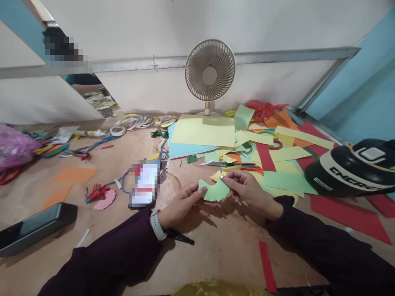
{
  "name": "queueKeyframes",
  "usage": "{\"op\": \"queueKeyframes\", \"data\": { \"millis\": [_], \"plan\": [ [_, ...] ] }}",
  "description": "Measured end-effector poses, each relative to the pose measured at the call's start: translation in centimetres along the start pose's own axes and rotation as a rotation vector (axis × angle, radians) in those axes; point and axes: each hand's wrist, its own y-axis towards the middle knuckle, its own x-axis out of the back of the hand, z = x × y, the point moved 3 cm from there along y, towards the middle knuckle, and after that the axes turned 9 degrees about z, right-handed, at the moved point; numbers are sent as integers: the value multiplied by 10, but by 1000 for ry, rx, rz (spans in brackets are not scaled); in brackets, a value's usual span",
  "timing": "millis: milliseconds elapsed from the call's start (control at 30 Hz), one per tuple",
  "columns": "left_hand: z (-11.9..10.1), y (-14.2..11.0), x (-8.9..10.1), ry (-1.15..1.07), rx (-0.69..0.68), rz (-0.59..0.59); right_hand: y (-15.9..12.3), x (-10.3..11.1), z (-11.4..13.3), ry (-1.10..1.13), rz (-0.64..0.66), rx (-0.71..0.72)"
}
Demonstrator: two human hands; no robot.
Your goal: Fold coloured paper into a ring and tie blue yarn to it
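Light green paper, a curved, creased piece [218, 192], is what I see being held up over the counter [197, 257], right between both hands. The left hand [184, 200] has its grip closed on one end, thumb on top. The right hand [247, 188] pinches the other end between thumb and finger, so the middle's free, hollow side facing away from the person. A phone [144, 183] lies near the left wrist, a pink scalloped cutout [105, 200] further left, and a cutter knife [226, 164] just beyond the piece.
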Motion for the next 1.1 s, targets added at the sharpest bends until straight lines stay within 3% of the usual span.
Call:
{"op": "queueKeyframes", "data": {
  "millis": [233, 600, 900, 1100],
  "plan": [
    [-4, -2, -4, 102, -5, -21, 1, -2, -2, 22, -13, 23],
    [0, -4, -6, -3, 67, 29, -5, -8, 1, -14, 14, 20],
    [-4, -4, -10, 37, 83, -10, -6, -11, -3, 6, 30, 15],
    [-8, -6, -8, 133, 92, -50, -9, -14, -4, -133, 133, 84]
  ]
}}
